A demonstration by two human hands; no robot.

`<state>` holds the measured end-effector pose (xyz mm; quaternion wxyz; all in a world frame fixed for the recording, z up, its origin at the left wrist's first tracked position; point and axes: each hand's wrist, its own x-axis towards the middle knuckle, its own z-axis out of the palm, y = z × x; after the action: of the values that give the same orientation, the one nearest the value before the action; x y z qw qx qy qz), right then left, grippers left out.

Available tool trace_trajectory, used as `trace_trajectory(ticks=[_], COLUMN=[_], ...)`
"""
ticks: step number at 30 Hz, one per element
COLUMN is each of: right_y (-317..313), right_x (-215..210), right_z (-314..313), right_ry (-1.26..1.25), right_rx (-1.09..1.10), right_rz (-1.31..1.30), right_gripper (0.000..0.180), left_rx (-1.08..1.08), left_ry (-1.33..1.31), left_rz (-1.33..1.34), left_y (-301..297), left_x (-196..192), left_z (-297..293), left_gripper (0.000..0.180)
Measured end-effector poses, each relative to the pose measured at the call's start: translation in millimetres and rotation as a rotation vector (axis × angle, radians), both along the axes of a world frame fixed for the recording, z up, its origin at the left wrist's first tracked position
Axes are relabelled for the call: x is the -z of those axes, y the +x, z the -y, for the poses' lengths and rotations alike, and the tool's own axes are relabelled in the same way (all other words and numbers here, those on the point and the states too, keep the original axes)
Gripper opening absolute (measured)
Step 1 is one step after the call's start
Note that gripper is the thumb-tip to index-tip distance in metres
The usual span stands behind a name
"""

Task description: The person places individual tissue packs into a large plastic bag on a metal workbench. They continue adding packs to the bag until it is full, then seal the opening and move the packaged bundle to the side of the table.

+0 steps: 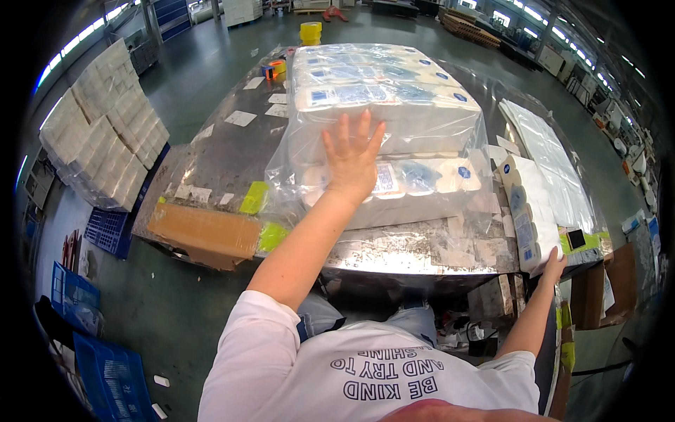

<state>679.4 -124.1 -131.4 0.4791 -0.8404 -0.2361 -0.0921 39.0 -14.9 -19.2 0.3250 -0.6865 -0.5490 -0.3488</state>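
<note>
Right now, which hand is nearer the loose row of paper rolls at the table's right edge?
Right. The right hand touches the near end of the row of rolls. The left hand lies flat on the big wrapped bundle, well off to the row's left.

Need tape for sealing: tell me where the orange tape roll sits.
In the head view, the orange tape roll lies at the table's far left corner, just left of the wrapped stack of paper rolls.
</note>
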Motion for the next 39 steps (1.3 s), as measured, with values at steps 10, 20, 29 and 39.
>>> trace_trajectory(ticks=[10, 20, 29, 39], right_y=[-90.7, -269.8, -297.0, -284.9], right_x=[7.1, -25.3, -37.2, -50.1], right_z=[30.3, 153.4, 106.2, 96.7], right_ry=[0.086, 0.078, 0.281, 0.527], right_rx=[-0.428, -0.769, -0.922, -1.224], right_rz=[-0.534, -0.963, -1.365, -1.684], right_gripper=[0.044, 0.035, 0.072, 0.071], left_rx=[-0.029, -0.003, 0.051, 0.030], left_ry=[0.017, -0.004, -0.121, -0.407], left_rz=[-0.016, -0.007, -0.044, 0.278], left_y=[-7.1, -4.8, -11.7, -69.9], left_x=[-1.1, -7.4, -13.6, -72.0], left_z=[4.9, 9.0, 26.6, 94.5], left_gripper=[0.072, 0.068, 0.059, 0.017])
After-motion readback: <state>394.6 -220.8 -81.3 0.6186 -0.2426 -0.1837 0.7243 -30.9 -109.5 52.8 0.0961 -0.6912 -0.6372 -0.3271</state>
